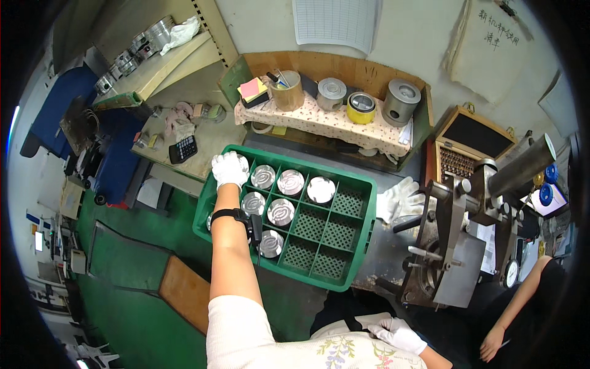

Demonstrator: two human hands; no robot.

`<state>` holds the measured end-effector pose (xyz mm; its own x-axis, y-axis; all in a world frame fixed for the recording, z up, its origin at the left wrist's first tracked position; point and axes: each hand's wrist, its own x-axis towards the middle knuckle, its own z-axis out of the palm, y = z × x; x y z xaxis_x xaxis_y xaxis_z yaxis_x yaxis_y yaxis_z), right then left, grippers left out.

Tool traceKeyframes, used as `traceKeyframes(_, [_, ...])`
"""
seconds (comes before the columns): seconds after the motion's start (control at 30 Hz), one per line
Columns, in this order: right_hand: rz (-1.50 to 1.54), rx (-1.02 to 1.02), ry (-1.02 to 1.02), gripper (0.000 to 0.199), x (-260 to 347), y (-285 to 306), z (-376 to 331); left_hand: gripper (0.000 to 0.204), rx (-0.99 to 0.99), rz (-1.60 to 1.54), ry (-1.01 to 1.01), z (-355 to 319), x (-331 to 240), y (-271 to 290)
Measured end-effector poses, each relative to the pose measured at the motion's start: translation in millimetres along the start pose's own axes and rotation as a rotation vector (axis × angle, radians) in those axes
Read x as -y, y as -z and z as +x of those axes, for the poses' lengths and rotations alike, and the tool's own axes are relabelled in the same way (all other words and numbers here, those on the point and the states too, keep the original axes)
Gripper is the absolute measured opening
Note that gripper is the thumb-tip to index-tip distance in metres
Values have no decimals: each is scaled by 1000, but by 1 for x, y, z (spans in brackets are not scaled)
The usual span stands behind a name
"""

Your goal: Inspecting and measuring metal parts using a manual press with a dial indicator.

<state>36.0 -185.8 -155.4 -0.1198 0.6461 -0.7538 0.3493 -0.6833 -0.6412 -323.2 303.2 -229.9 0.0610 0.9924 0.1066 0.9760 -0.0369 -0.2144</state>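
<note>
The white-gloved left hand (230,170) is cupping over a metal piston (244,163) in the far-left compartment of a green crate (366,222); whether it is gripping, I cannot tell. The gloved right hand (394,335) is lying curled near the waist, contents unclear. The piston, probably heavy, stiff and slippery, is suiting a rim hold. Its exposed edge is shining silver.

Green floor (129,264) — pale wall (412,37)

The left grip (228,170) partly hides a round metal piece (244,163) at the far left of the green crate (360,246), whose nearer-left compartments the forearm (232,258) partly covers, and a co-worker (519,302) is cut off at right.
</note>
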Motion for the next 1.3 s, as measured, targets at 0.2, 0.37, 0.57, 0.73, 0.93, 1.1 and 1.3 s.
traceKeyframes(0.2, [-32, -18, -81, 36, 23, 4, 3, 74, 340, -3, 69, 16, 4, 4])
traceKeyframes(0.37, [-22, -236, 492, 21, 15, -6, 13, 66, 360, 80, -20, 26, 7, -22])
traceKeyframes(0.57, [110, -31, -66, 32, 7, 4, 20, 40, 437, 128, -151, 63, -22, 30])
traceKeyframes(0.73, [93, -30, -25, 33, 16, -1, 18, 57, 346, -175, -280, 67, -85, 54])
traceKeyframes(0.93, [29, -109, 156, 46, -6, 4, 8, 47, 278, -162, -344, 67, -120, 44])
traceKeyframes(1.1, [-58, -190, 171, 52, -15, 8, -2, 44, 275, 3, -346, 76, -102, 21])
traceKeyframes(1.3, [-164, -342, -11, 47, -47, 56, -57, 46, 169, -107, -401, 79, -90, 52])
